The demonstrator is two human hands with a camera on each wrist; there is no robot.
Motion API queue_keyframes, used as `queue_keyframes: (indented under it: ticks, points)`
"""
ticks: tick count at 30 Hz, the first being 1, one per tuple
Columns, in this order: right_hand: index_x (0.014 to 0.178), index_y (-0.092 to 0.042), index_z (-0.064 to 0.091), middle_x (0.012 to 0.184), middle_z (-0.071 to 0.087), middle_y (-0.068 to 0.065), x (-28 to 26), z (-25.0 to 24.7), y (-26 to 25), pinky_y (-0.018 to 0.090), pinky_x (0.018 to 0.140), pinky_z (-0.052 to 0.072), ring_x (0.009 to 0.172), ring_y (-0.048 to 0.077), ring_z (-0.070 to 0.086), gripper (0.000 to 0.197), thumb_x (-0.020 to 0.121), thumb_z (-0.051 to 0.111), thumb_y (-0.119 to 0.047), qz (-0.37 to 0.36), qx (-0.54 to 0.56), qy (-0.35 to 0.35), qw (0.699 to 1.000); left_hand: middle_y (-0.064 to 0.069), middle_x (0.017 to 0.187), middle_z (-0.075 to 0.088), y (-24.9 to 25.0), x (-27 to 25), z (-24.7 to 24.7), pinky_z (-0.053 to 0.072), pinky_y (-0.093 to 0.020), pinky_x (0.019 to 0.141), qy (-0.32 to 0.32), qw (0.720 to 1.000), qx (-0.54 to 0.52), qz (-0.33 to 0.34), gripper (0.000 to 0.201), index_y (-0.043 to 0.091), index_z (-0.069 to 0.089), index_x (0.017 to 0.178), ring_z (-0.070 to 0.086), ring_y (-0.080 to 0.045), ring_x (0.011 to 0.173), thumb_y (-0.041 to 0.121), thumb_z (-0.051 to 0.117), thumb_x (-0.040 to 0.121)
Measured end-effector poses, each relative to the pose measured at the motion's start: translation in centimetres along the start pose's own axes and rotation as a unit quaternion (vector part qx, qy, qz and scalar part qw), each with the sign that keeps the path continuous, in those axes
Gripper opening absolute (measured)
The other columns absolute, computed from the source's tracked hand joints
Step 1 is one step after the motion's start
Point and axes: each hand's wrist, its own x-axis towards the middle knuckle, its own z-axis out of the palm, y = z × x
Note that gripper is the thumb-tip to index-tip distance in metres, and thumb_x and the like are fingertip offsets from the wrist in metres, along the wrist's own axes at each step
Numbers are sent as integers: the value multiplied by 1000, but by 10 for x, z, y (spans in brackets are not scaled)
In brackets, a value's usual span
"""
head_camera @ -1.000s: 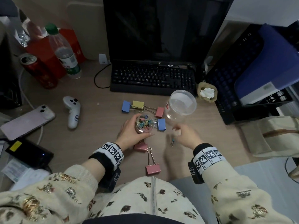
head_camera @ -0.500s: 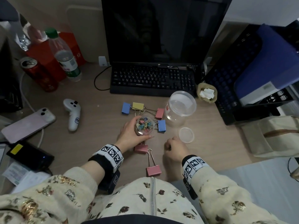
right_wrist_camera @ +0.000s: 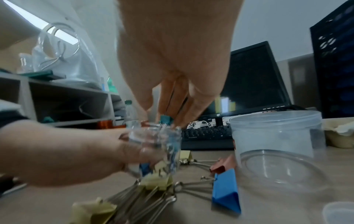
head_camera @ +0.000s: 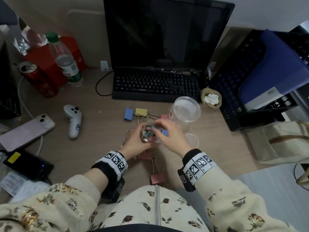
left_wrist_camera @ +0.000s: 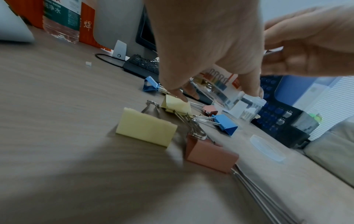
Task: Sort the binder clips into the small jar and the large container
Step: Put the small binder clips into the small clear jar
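small jar [head_camera: 148, 135] gripped by left hand [head_camera: 133, 143] | teal mini clip [right_wrist_camera: 164, 118] pinched by right hand [head_camera: 172, 139] over jar mouth | light, stiff, slippery; best held by body

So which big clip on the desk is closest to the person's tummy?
The pink binder clip, lying alone at the desk's near edge, just above the floral top. The other big clips sit farther away, around the hands and small jar.
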Motion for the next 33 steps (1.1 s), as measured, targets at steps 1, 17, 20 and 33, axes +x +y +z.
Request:
queue_keyframes:
  ticks: [1,17,20,33]
  points:
    - [120,-16,64,120,64,1,-2,5,0,29,99,40,112,17,56,28,95,58,-28,-11,-32,-37,999,19,114,57,-1,1,0,46,-38,99,-3,1000,-10,-1,76,39,49,120,55,-10,112,46,87,54]
    - [141,-25,46,149,43,-6,-16,17,12,34,118,13,139,7,31,50,98,34,-46,-87,-70,-31,993,25,118,49,-13,-4,-15,44,-14,89,59,983,-174,-32,75,35,42,127,55,-1,111,26,86,67]
    - [126,-18,60,131,59,-1,-19,5,41,37,106,38,123,15,51,37,95,44,-32,-29,-46,55,997,23,113,47,-11,-5,-27,40,-11,82,89,972,-207,-60,84,38,33,131,52,7,101,41,82,64]
    - [154,-14,5,162,-1,7,-39,5,137,39,119,4,148,30,-4,91,90,57,-51,299,-138,-79,941,25,106,49,-24,-10,-44,43,-13,85,156,965,-194,-82,79,30,37,130,50,11,94,24,85,68]
